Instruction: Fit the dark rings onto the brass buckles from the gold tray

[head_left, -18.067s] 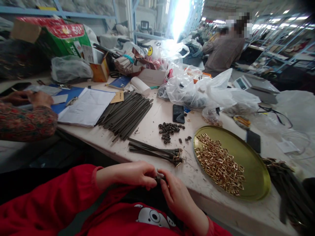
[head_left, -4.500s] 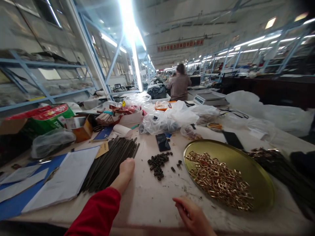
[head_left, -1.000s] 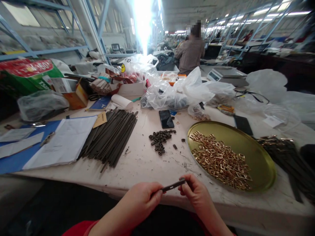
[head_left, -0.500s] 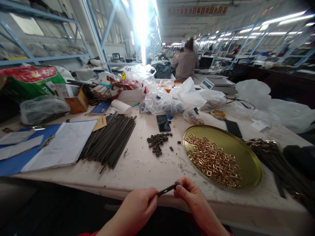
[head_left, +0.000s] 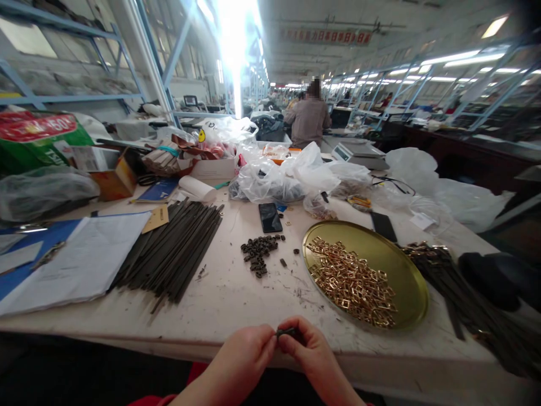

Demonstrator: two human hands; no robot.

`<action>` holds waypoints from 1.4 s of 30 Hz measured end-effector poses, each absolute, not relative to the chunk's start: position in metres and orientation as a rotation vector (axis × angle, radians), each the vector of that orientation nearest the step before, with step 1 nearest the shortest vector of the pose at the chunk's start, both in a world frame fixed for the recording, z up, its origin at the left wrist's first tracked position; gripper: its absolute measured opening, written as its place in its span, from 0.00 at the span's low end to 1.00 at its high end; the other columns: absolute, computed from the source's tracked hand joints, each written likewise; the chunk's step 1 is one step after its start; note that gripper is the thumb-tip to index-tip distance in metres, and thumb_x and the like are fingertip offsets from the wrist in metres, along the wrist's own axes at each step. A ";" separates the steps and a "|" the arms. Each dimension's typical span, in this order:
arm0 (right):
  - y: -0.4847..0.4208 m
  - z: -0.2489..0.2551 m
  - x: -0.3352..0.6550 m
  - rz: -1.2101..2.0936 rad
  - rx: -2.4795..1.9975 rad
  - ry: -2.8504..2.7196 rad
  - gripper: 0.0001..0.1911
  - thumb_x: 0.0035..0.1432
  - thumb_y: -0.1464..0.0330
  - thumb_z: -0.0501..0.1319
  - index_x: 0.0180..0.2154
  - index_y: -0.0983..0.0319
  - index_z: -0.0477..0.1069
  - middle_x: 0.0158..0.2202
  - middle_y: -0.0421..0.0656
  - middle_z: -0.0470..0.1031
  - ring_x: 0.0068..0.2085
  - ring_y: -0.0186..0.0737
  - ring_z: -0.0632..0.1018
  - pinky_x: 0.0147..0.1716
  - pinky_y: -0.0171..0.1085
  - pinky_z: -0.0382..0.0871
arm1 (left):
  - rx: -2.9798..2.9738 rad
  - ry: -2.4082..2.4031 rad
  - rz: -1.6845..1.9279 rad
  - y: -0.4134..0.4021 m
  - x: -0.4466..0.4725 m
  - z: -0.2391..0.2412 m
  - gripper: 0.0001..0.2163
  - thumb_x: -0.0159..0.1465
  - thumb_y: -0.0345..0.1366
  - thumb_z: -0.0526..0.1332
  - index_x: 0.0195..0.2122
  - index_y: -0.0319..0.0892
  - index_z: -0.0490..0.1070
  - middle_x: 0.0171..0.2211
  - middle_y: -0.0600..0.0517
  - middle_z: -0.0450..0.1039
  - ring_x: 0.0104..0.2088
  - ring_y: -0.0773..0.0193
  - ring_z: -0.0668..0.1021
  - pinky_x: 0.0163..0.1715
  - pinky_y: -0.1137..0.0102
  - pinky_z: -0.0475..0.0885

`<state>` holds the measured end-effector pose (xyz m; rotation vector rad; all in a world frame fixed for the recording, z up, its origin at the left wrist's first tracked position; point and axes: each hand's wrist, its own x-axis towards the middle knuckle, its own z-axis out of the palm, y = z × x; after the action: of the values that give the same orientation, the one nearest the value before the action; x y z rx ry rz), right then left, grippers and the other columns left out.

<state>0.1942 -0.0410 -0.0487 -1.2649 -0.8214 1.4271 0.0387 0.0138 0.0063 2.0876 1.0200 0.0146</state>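
Table (head_left: 236,287): a pale top spread before me, with dark scraps (head_left: 202,273) strewn over its near part.
Tray (head_left: 408,282): round and golden, right of the middle, a heap of buckles (head_left: 355,285) lying toward its left side.
Straps (head_left: 443,276): a dark bundle just right of the tray, gold fittings showing at the far end.
Strips (head_left: 177,248): a slanting pile of flat dark lengths on my left, beside the papers (head_left: 80,259), their near ends uneven.
Left hand (head_left: 245,352): thumb and forefinger clamped on the left end of a dark piece (head_left: 286,331); whether more of it runs into my palm, I cannot tell.
Right hand (head_left: 310,347): fingertips closed on the same piece, thumb below, forefinger arched above.
Loops (head_left: 257,251): a small dark heap between strips and tray, near the phone (head_left: 270,218), a few lying apart.
Dark piece: between my two hands, by the table's near edge, mostly covered by my fingers. From its colour I take it for the end of a strip.
Pinch: I judge the step in hand to be close fingertip work on that end. The next move seems to call for one hand holding steady while the other works the tip.
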 end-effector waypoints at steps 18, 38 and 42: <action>-0.011 -0.056 0.198 1.410 -1.171 -0.603 0.22 0.36 0.52 0.68 0.26 0.61 0.67 0.20 0.35 0.64 0.20 0.29 0.63 0.21 0.32 0.57 | 1.754 0.935 0.181 0.029 0.051 -0.024 0.25 0.65 0.39 0.41 0.63 0.41 0.38 0.26 0.54 0.70 0.27 0.65 0.71 0.33 0.73 0.65; 0.054 -0.043 0.339 0.383 -2.176 -1.664 0.06 0.45 0.79 0.58 0.27 0.64 0.70 0.32 0.48 0.72 0.37 0.45 0.72 0.39 0.39 0.60 | 1.601 1.046 0.240 0.027 0.040 -0.010 0.11 0.58 0.42 0.47 0.26 0.41 0.61 0.19 0.58 0.61 0.20 0.70 0.61 0.21 0.76 0.58; 0.044 -0.032 0.329 0.455 -2.068 -1.573 0.04 0.48 0.75 0.57 0.24 0.62 0.67 0.28 0.44 0.70 0.34 0.42 0.71 0.37 0.39 0.61 | 1.671 1.052 0.257 0.022 0.032 0.002 0.12 0.59 0.39 0.46 0.27 0.40 0.64 0.27 0.53 0.67 0.23 0.69 0.65 0.23 0.75 0.61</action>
<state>0.3286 0.0443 -0.0321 -2.0676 -1.5734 0.4549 0.0325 0.0225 0.0022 1.6712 1.0517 0.2570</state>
